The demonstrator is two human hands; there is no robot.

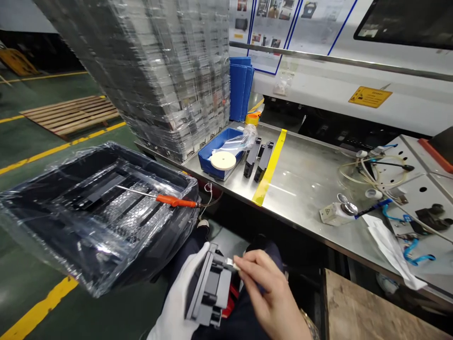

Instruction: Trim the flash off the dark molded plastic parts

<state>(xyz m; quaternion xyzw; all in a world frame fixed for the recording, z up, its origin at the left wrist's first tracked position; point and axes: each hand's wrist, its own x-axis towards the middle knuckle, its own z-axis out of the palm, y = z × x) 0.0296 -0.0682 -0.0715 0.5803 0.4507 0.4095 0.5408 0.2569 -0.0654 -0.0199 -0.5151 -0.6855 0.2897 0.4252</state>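
My left hand [179,302], in a white glove, holds a grey plastic part [209,288] upright over my lap. My bare right hand [271,295] pinches a small pale piece [231,263] against the top edge of that part. To the left, a black tray lined with clear film [95,212] holds dark parts and an orange-handled screwdriver [170,200]. Two more black parts [258,158] lie on the steel table [304,184] beside a yellow tape strip [271,165].
A blue bin [219,153] holds a white disc and a plastic bag. A tall film-wrapped stack [159,71] stands behind it. Tubes, cables, a small white bottle [334,212] and paper lie at the table's right. A wooden pallet [72,115] rests on the green floor.
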